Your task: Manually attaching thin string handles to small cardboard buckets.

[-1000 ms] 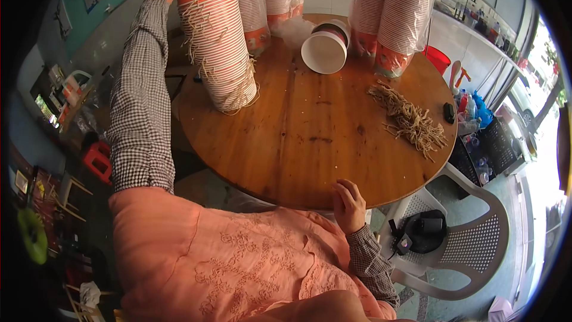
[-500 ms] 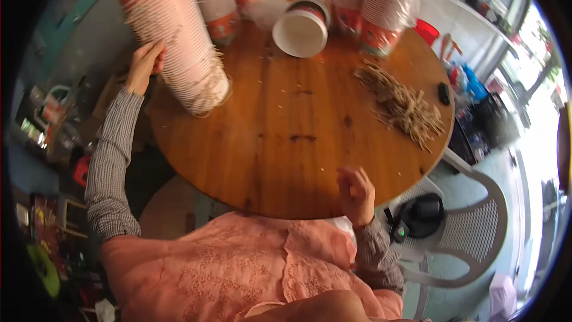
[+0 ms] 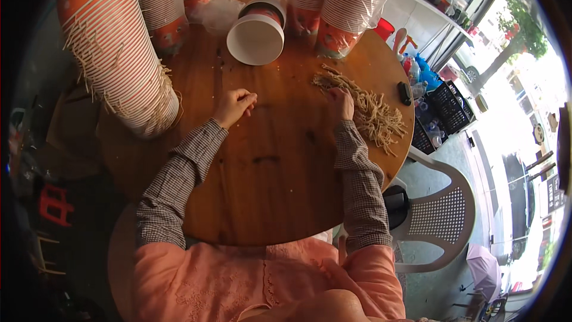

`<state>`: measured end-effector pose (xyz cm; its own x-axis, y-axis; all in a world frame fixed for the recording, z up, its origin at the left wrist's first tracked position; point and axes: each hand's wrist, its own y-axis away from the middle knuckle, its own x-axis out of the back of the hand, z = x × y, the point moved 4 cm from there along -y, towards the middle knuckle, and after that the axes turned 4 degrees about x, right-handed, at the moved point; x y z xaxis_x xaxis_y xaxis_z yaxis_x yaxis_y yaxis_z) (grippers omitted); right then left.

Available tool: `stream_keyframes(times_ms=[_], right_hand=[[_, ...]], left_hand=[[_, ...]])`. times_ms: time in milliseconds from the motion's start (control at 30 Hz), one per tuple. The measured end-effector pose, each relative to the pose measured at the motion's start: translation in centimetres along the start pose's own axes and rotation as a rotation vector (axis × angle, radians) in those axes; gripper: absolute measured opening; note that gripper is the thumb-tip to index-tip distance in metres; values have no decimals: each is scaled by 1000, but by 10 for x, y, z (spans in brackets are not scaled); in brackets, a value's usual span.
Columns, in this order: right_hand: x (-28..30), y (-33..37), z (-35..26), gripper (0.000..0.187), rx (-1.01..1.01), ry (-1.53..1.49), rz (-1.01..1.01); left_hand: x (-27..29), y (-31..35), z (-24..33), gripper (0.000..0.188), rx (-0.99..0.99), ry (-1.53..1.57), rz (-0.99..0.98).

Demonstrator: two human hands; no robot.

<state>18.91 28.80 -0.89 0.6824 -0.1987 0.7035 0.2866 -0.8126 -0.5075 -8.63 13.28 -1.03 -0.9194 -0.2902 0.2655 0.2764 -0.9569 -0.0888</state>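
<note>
My left hand (image 3: 236, 107) is above the middle of the round wooden table, thumb and fingertips pressed together; I cannot make out whether anything thin is between them. At the left end of a pile of tan, twine-like strands (image 3: 378, 116), my right hand (image 3: 341, 105) has its fingers curled down onto the strands. A tall leaning stack of nested paper buckets (image 3: 122, 53), white-rimmed and orange at the top, stands at the left. Similar tan strands hang from its rims and gather round its lower end.
A white bucket (image 3: 256, 39) lies on its side at the back, beside crumpled clear plastic (image 3: 217, 15). Plastic-wrapped bucket stacks (image 3: 357, 0) stand behind. A small black object (image 3: 405, 93) is near the right edge. A grey plastic chair (image 3: 438, 214) stands right of the table.
My left hand has left the bucket stack and come right, over the table. My right hand has reached forward from the near edge to the strands. The view has shifted to the right.
</note>
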Motion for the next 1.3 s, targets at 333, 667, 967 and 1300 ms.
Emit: stream_keyframes(times_ms=[333, 667, 967, 1300], right_hand=[[-27, -17, 0, 15, 57, 325, -182], [-61, 11, -98, 14, 204, -196, -283], [-43, -3, -71, 13, -72, -469, -194], [-63, -19, -71, 11, -70, -586, -93]], left_hand=[[-2, -61, -12, 25, -69, -27, 93], [81, -153, -86, 37, -88, 164, 742], [-8, -117, 10, 27, -476, -657, 508], [-31, -142, -8, 11, -533, -1062, 376]])
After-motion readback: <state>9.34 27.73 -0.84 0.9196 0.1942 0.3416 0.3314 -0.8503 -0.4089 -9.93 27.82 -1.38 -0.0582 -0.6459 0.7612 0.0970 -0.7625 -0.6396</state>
